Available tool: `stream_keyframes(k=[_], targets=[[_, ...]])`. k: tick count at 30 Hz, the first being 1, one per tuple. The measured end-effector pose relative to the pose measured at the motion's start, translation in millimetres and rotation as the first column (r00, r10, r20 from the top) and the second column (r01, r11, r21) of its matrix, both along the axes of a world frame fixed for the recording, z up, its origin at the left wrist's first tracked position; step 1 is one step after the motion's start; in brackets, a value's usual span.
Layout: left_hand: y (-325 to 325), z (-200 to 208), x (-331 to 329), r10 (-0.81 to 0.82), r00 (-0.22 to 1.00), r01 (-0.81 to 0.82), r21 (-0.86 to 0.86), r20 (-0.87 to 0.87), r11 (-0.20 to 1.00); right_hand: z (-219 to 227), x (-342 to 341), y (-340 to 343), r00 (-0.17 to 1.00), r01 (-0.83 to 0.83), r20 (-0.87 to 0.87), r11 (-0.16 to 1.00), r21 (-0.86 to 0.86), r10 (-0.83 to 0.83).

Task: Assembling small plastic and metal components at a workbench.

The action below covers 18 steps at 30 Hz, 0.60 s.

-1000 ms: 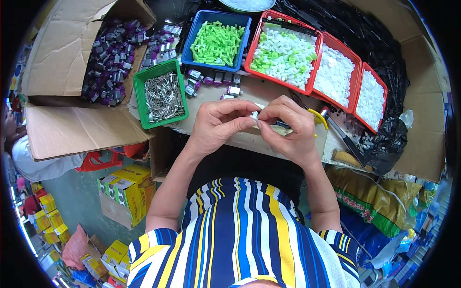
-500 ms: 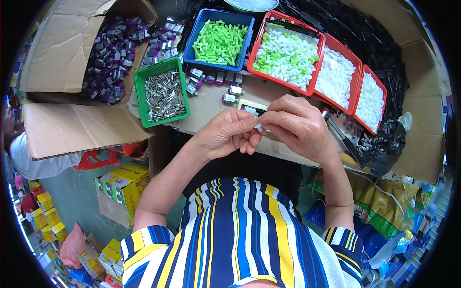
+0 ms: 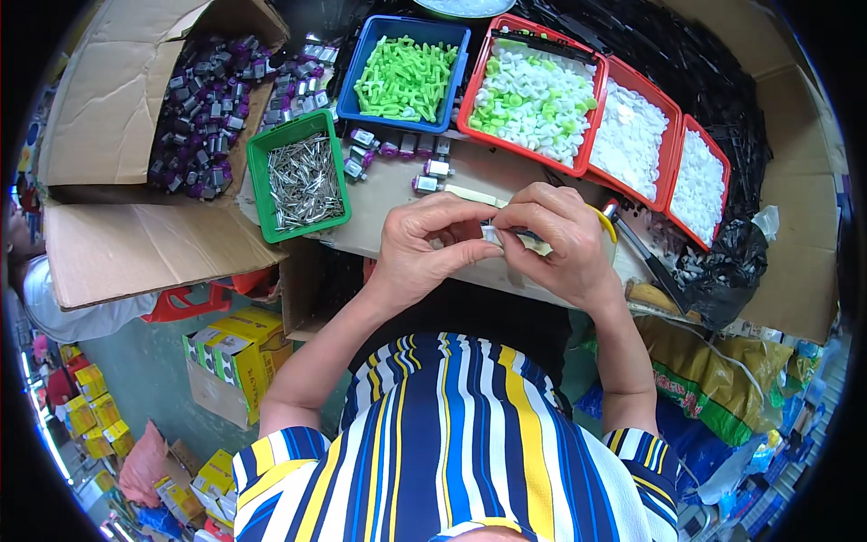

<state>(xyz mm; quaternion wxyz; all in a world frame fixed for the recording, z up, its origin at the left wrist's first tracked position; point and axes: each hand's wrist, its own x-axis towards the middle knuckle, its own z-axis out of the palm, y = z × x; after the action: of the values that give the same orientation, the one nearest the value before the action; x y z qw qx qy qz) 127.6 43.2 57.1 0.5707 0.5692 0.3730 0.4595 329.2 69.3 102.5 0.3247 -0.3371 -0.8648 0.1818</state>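
My left hand and my right hand meet over the table's near edge. Between the fingertips of both is a small white plastic piece, its shape mostly hidden. Each hand is closed in a pinch on it. Just beyond my fingers lies a pale strip-like block, partly covered by my hands. Small silver motors with purple ends stand in loose rows to the left of it.
A green bin holds metal pins, a blue bin green plastic pieces. Red bins of white and green parts stand at right. An open carton of motors is far left. A black-handled tool lies right.
My left hand has turned, its thumb and forefinger now stretched toward the right hand. The right fingers have shifted slightly around the white piece. The view has moved a little.
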Motion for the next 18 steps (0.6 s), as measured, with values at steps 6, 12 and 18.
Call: stream_keyframes(k=[6, 12, 18], targets=[[-2, 4, -4, 0.115, 0.973, -0.102, 0.073, -0.198, 0.992, -16, -1, -1, 0.996, 0.079, 0.030, 0.997, 0.018, -0.079], [0, -12, -9, 0.376, 0.850, -0.142, 0.529, -0.368, 0.837, -34, -3, -1, 0.993, 0.105, 0.063, 0.993, -0.055, -0.102], [5, -12, -6, 0.335, 0.840, -0.063, 0.536, -0.427, 0.842, -31, -8, -6, 0.994, 0.103, 0.023, 0.994, -0.027, -0.102]])
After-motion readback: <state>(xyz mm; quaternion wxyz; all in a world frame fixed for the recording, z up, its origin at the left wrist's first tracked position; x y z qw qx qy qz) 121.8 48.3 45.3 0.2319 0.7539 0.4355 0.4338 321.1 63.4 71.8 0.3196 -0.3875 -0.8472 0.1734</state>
